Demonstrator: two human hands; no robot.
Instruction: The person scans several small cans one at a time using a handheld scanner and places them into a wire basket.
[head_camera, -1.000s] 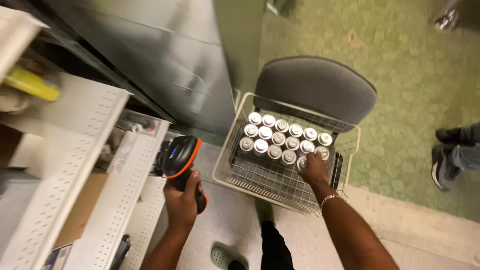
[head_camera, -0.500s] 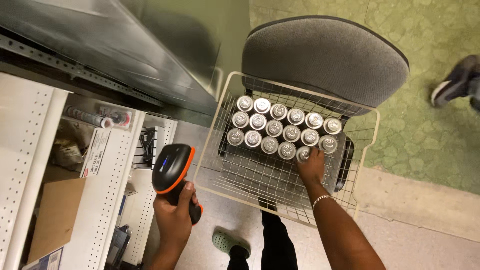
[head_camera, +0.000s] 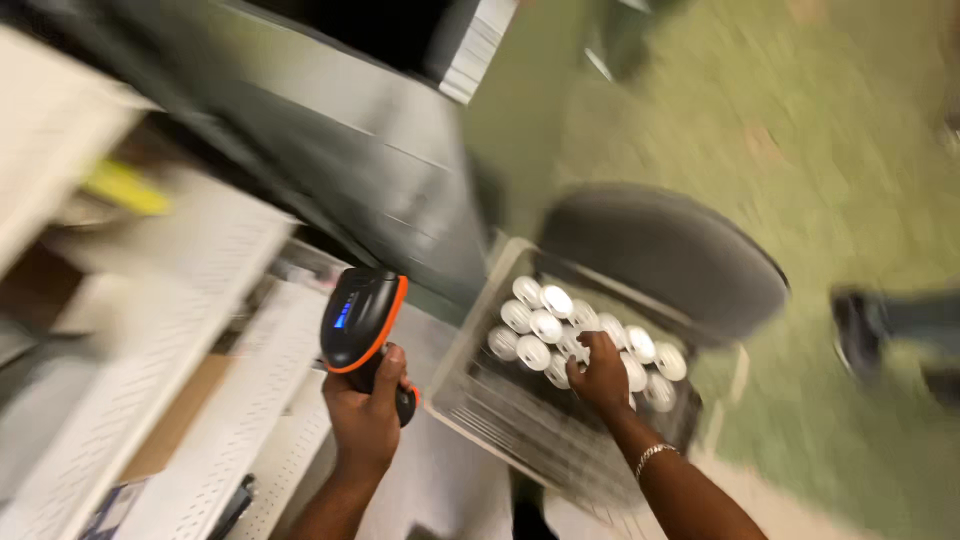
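Note:
My left hand grips a black and orange handheld scanner, held upright beside the white shelving. My right hand reaches into a white wire basket and closes over one of several white-topped cans packed in rows at the basket's far end. A bracelet is on my right wrist. The picture is blurred by motion, so the exact grip on the can is unclear.
White perforated shelves stand at the left with a cardboard box and small items. A grey padded seat lies behind the basket. Another person's dark shoe rests on the green floor at the right.
The view has swung and blurred. My right hand has moved from the basket's near right corner onto the middle of the cans. The scanner stays in my left hand.

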